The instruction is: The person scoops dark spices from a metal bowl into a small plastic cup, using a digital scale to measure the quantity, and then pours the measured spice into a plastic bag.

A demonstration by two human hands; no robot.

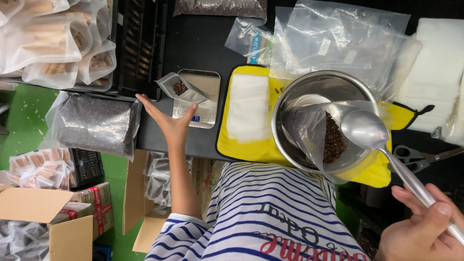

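My left hand [169,123] lies open and flat on the black table, its fingertips just below a small open pouch [181,89] with a few dark beans in it. That pouch rests on a small metal scale [205,99]. My right hand [425,227], at the lower right, grips the handle of a large metal spoon [365,128]. The empty spoon bowl hovers over a clear bag of dark beans [333,137] sitting in a steel bowl [299,96].
A yellow mat [241,147] holds a stack of white sachets [247,106]. Clear bags [333,34] lie behind the bowl, and scissors [411,159] lie at the right. A large bag of beans [96,123], a black crate [140,43] and cardboard boxes [48,217] are at the left.
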